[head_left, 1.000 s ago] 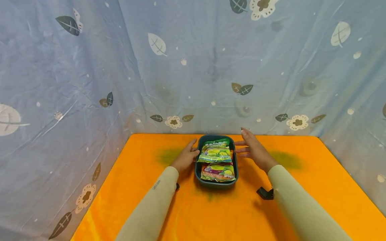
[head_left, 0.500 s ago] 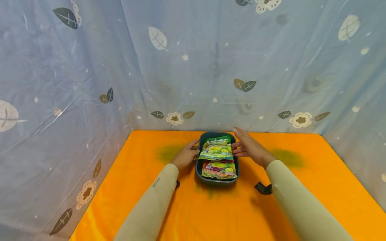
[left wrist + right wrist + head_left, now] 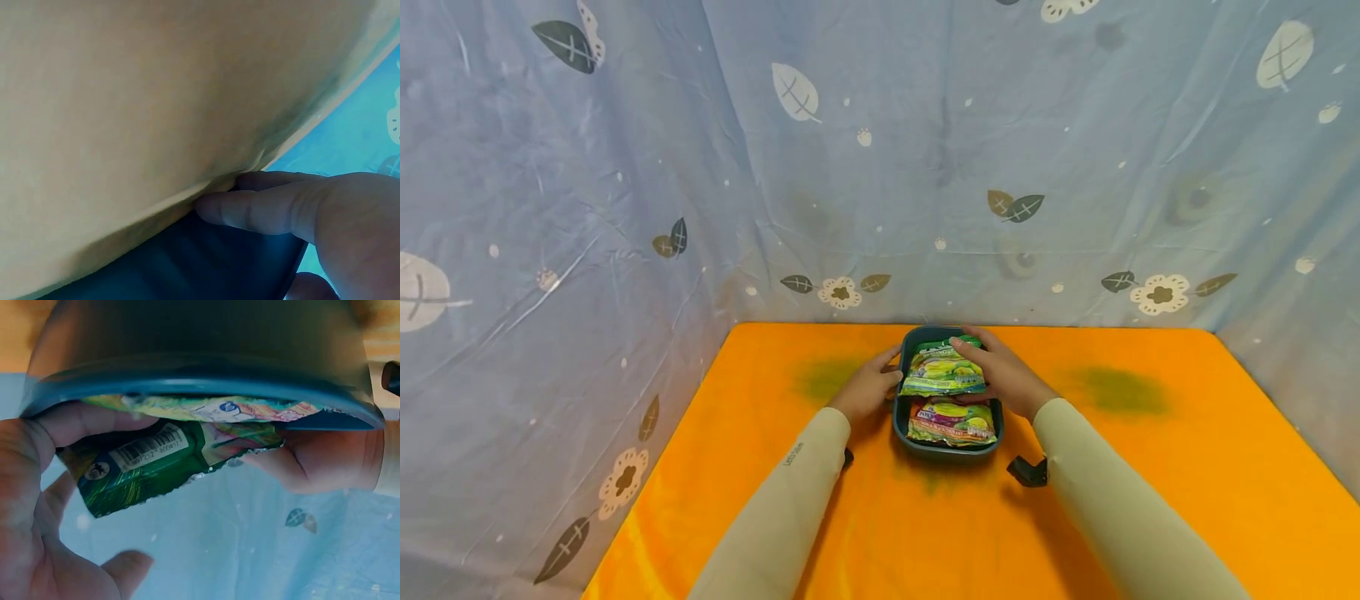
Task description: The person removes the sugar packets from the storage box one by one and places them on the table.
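Observation:
A dark blue-green plastic tub (image 3: 946,454) stands on the orange tabletop. Inside lie glossy snack-like packets: a green-and-yellow packet (image 3: 942,373) towards the back and a purple-and-orange packet (image 3: 951,422) in front. My left hand (image 3: 867,389) holds the tub's left edge, fingers along the outer wall (image 3: 187,262) and thumb at the rim. My right hand (image 3: 1004,377) reaches over the right rim. In the right wrist view a finger is tucked beside the green barcoded packet (image 3: 150,456), while another digit (image 3: 128,569) stands apart from it. The packets partly hide the fingertips.
A pale blue curtain (image 3: 880,208) printed with leaves and flowers hangs behind and on both sides. It meets the orange tabletop (image 3: 925,533) just behind the tub. A black strap piece (image 3: 1027,472) sticks out from the right sleeve.
My right hand has moved left, from beside the tub to over its right rim, reaching in at the packets. My left hand stays at the left edge. The view shifts slightly.

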Action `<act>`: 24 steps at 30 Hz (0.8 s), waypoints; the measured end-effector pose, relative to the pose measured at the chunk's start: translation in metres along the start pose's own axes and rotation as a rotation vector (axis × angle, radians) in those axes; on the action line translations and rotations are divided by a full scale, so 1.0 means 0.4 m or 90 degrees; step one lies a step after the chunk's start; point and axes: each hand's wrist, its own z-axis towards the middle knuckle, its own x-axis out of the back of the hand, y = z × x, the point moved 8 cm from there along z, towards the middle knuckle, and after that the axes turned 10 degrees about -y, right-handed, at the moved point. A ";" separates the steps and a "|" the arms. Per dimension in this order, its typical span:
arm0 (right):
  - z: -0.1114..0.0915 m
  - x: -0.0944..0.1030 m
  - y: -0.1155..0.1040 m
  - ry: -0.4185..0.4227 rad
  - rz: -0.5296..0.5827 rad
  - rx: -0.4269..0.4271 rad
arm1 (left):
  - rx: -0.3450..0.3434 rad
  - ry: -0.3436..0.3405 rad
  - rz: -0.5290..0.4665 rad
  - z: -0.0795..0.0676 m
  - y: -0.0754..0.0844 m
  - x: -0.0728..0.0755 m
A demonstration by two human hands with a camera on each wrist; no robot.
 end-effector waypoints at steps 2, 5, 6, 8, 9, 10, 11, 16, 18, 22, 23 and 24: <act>0.006 -0.001 0.004 0.004 -0.003 -0.008 | -0.001 -0.003 0.004 0.003 -0.001 -0.002; 0.015 0.000 0.009 0.005 -0.015 -0.021 | 0.000 -0.005 0.000 0.006 -0.001 -0.003; 0.018 -0.001 0.010 0.005 -0.018 -0.024 | 0.001 -0.006 -0.002 0.007 0.000 -0.004; 0.025 -0.001 0.013 0.001 -0.035 -0.028 | 0.005 -0.006 -0.004 0.008 -0.001 -0.005; 0.027 -0.002 0.013 -0.001 -0.044 -0.027 | 0.006 -0.008 -0.005 0.009 -0.001 -0.007; 0.031 -0.003 0.014 0.000 -0.055 -0.023 | 0.009 -0.008 -0.002 0.008 -0.002 -0.007; 0.033 -0.004 0.013 -0.001 -0.072 -0.019 | 0.008 -0.009 -0.001 0.008 -0.003 -0.008; 0.032 -0.008 0.013 0.014 -0.137 -0.005 | 0.012 -0.007 0.027 0.002 -0.002 -0.011; 0.031 -0.009 0.014 0.015 -0.139 -0.003 | 0.011 -0.006 0.029 0.000 0.000 -0.013; 0.032 -0.011 0.014 0.013 -0.135 0.003 | 0.014 -0.007 0.025 -0.002 0.000 -0.014; 0.032 -0.012 0.013 0.012 -0.134 0.007 | 0.014 -0.007 0.024 -0.001 -0.001 -0.013; 0.033 -0.011 0.013 0.013 -0.131 0.009 | 0.016 -0.007 0.024 0.000 -0.001 -0.012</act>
